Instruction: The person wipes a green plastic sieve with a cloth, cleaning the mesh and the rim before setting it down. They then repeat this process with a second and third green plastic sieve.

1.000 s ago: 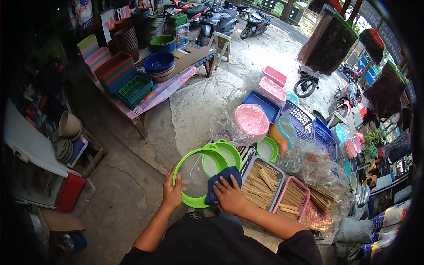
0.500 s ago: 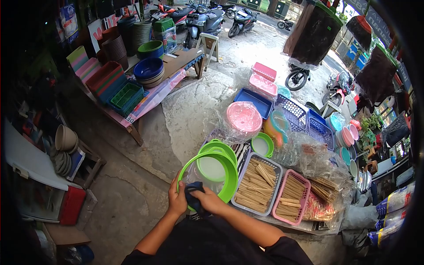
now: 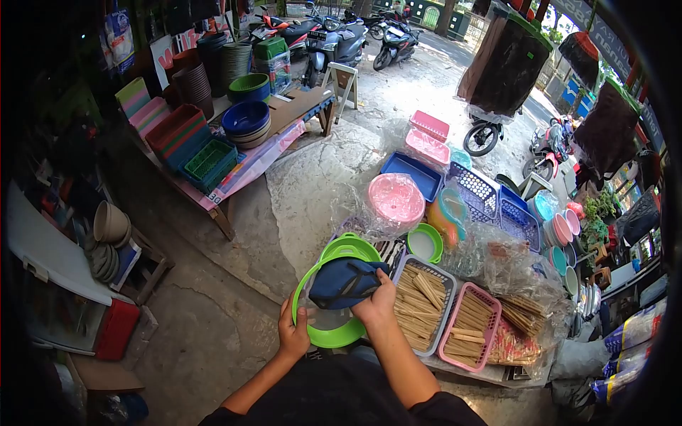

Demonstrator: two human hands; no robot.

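My left hand grips the left side of a round green sieve, thumb inside the rim. The sieve tilts toward me, and pale mesh shows in part at its bottom. My right hand is closed on a dark blue cloth with black bands, spread over the sieve's opening and hiding much of the inside. Just behind, another green sieve shows its rim and handle slot. A smaller green sieve with white mesh lies farther right.
To the right are a grey basket and a pink basket of wooden sticks. Beyond stand a wrapped pink basin, a blue tray and purple baskets. At left, a table bears stacked tubs. Wrapped goods hang upper right.
My right hand has moved right and up, and the blue cloth, bunched before, is now spread out over the sieve. My left hand has shifted slightly down and right along the rim.
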